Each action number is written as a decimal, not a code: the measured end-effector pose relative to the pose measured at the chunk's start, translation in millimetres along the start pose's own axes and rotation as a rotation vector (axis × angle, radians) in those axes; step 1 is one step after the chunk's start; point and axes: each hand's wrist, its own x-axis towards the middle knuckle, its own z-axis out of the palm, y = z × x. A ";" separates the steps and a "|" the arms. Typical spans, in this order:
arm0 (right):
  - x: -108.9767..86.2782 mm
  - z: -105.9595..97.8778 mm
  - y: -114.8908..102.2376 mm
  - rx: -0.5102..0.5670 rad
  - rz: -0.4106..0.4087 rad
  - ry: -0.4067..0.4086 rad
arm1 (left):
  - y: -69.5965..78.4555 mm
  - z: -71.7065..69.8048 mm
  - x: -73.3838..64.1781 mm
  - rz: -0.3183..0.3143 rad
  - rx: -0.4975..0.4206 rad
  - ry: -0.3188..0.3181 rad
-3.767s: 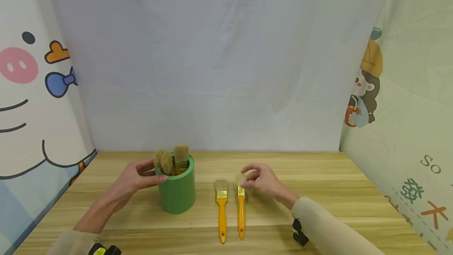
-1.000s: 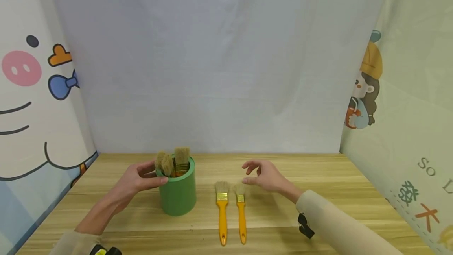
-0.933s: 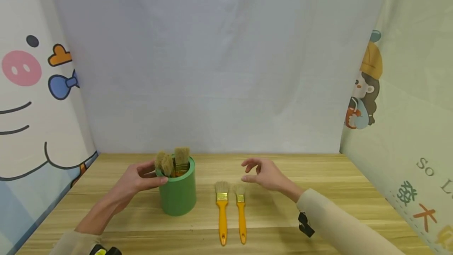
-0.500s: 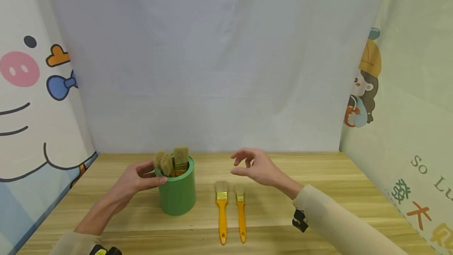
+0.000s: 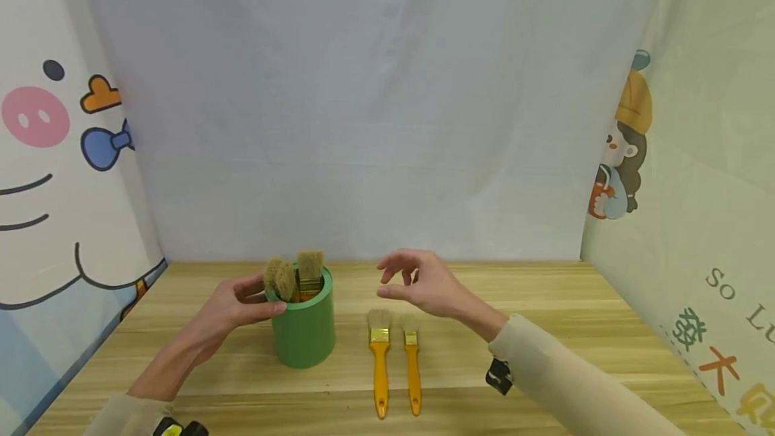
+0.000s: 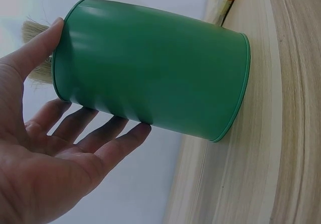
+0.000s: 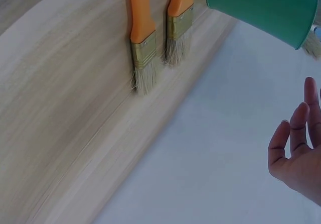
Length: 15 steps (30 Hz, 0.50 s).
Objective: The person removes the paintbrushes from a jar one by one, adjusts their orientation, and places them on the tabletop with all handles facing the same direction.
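Note:
A green cylindrical pot (image 5: 305, 335) stands on the table at centre left in the head view. Several bristle paintbrushes (image 5: 311, 268) stick up out of it, bristles uppermost. My left hand (image 5: 233, 305) holds the pot by its upper left side, thumb at the near rim and fingers (image 6: 120, 144) along the wall. Right of the pot lie two orange-handled paintbrushes side by side, a wider one (image 5: 380, 362) and a narrower one (image 5: 412, 362), bristles pointing away from me. Above and beyond their bristles hovers my right hand (image 5: 424, 281), fingers loosely bent, holding nothing.
The wooden table (image 5: 545, 328) ends at the back against a pale cloth (image 5: 363, 120). Printed cloths hang on the left (image 5: 66, 234) and right (image 5: 696, 221). Dark wrist devices sit at both sleeves.
My right hand has let go of the narrower brush's bristles, then risen slightly and moved left towards the pot. The left hand, the pot and the lying brushes hold their places.

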 end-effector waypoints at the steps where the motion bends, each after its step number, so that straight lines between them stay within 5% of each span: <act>1: 0.8 1.1 -1.5 0.000 -0.005 -0.002 | 0.0 0.0 -0.1 0.000 0.000 -0.001; 15: 22.1 29.9 -20.4 0.038 -0.087 -0.014 | -1.3 -1.3 1.1 -0.003 -0.001 0.001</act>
